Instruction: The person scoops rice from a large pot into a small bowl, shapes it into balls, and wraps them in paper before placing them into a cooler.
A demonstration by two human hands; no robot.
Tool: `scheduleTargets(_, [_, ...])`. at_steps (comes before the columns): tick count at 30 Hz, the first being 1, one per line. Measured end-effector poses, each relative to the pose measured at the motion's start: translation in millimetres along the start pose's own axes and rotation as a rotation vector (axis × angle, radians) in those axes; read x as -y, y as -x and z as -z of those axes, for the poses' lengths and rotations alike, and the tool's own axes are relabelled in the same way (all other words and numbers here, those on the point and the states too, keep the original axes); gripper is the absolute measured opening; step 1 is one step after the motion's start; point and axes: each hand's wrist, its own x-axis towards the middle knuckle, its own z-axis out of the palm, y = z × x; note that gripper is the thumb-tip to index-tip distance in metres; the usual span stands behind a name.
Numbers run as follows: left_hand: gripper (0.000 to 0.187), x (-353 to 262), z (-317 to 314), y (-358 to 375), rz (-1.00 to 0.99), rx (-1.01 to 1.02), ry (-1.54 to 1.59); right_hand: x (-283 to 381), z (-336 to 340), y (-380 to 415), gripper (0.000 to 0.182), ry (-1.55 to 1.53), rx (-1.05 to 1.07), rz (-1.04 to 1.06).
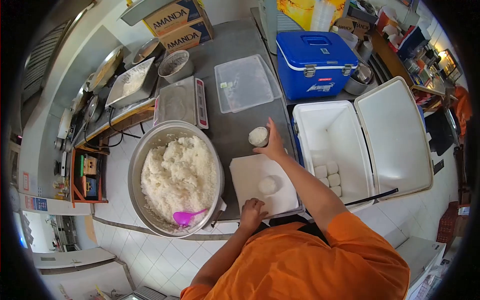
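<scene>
My right hand (pixel 273 145) has its thumb and fingers around a small cup (pixel 258 144) filled with white rice, on the grey tabletop. In front of me lies a stack of white paper sheets (pixel 245 172), with a rounded mound of rice (pixel 268 185) on it. My left hand (pixel 252 215) is at the near left edge of the paper, its fingers curled on that edge. To the left stands a big metal pot (pixel 137 200) of cooked rice (pixel 177 167), with a purple scoop (pixel 184 218) lying in it.
An open white cooler (pixel 345 125) on the right holds several wrapped white packets (pixel 327 175). Behind it stands a closed blue cooler (pixel 315 70). Clear plastic lids (pixel 245 82), a scale (pixel 180 102), a bowl (pixel 176 67) and cardboard boxes (pixel 182 30) are farther back.
</scene>
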Motion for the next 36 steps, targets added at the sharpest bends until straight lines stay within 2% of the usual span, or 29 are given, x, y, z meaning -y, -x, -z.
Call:
scheduleTargets(1, [0.015, 12, -13, 5, -0.033, 0.008, -0.042, 8, 16, 7, 0.132, 0.004, 0.007, -0.005])
scheduleTargets(3, [0.019, 18, -23, 11, -0.075, 0.008, -0.133, 31, 47, 31, 0.115, 0.032, -0.121, 0.083])
scheduleTargets(5, [0.019, 21, -26, 12, -0.060, 0.012, -0.154, 31, 68, 78, 0.091, -0.121, -0.096, -0.035])
scheduleTargets(7, [0.014, 19, -27, 5, 0.008, 0.025, -0.157, 18, 90, 135, 0.072, -0.120, 0.245, -0.154])
scheduleTargets(8, [0.014, 20, -24, -2, 0.006, 0.030, -0.153, 28, 103, 155, 0.064, -0.010, 0.307, -0.001])
scheduleTargets(9, [0.012, 22, -19, -7, 0.119, 0.114, -0.069, 45, 120, 169, 0.055, 0.099, 0.371, 0.149])
scheduleTargets(10, [0.010, 24, -11, -15, 0.230, 0.198, 0.011, 54, 130, 176, 0.055, 0.100, 0.370, 0.144])
scheduleTargets(11, [0.007, 26, -3, -22, 0.281, 0.251, 0.092, 61, 135, 181, 0.049, 0.276, 0.384, 0.242])
scheduleTargets(12, [0.007, 19, 3, -25, 0.286, 0.260, 0.086, 66, 135, 191, 0.044, 0.447, 0.399, 0.333])
scheduleTargets(13, [0.006, 7, 9, -29, 0.260, 0.106, -0.120, 46, 116, 203, 0.033, 0.498, 0.345, 0.276])
scheduleTargets(14, [0.004, -11, 13, -34, 0.226, -0.055, -0.320, 38, 111, 205, 0.033, 0.497, 0.342, 0.272])
scheduleTargets(15, [0.009, -39, 21, -36, 0.102, -0.332, -0.308, 32, 109, 202, 0.031, 0.385, 0.342, 0.161])
scheduleTargets(16, [0.009, -40, 11, -27, 0.096, -0.330, -0.307, 23, 105, 197, 0.029, 0.274, 0.338, 0.050])
scheduleTargets(17, [0.018, -38, 0, -8, 0.022, -0.052, -0.137, 16, 97, 194, 0.025, 0.162, 0.340, -0.097])
scheduleTargets(18, [0.030, -38, -9, 4, -0.048, 0.227, 0.035, 8, 86, 199, 0.025, 0.163, 0.336, -0.105])
scheduleTargets(19, [0.030, -44, -18, 4, -0.053, 0.230, 0.036, 3, 77, 200, 0.026, 0.089, 0.209, -0.279])
scheduleTargets(20, [0.047, -50, -27, 2, -0.082, 0.128, -0.086, -2, 69, 201, 0.028, 0.015, 0.080, -0.447])
scheduleTargets(21, [0.066, -52, -33, -1, -0.114, 0.023, -0.207, 6, 71, 204, 0.036, 0.042, 0.001, -0.443])
scheduleTargets(22, [0.066, -46, -39, -2, -0.124, 0.020, -0.204, -1, 69, 214, 0.036, 0.047, -0.008, -0.440])
scheduleTargets(24, [0.084, -36, -48, 1, -0.066, 0.073, -0.221, -12, 65, 231, 0.029, -0.481, 0.181, -0.796])
scheduleTargets(25, [0.084, -41, -42, -1, -0.061, 0.070, -0.218, 0, 78, 231, 0.044, -0.547, 0.243, -0.861])
scheduleTargets(26, [0.084, -47, -37, -5, -0.004, 0.111, -0.254, 9, 87, 223, 0.044, -0.541, 0.251, -0.859])
scheduleTargets(28, [0.084, -52, -34, -13, 0.065, 0.147, -0.280, 20, 98, 193, 0.049, -0.401, 0.523, -0.991])
scheduleTargets(30, [0.085, -48, -33, -16, 0.035, 0.163, -0.370, 23, 93, 156, 0.053, -0.359, 0.421, -0.942])
scheduleTargets(32, [0.085, -32, -39, -17, 0.000, 0.138, -0.324, 0, 71, 122, 0.053, -0.031, 0.236, -0.705])
scheduleTargets(34, [0.085, -23, -44, -18, -0.042, 0.108, -0.279, -39, 40, 96, 0.053, 0.158, 0.060, -0.413])
scheduleTargets(35, [0.086, -21, -43, -18, -0.060, 0.113, -0.281, -46, 40, 78, 0.053, 0.157, 0.062, -0.411])
scheduleTargets(36, [0.087, -20, -42, -18, -0.077, 0.116, -0.285, -53, 43, 60, 0.052, 0.203, 0.318, -0.340])
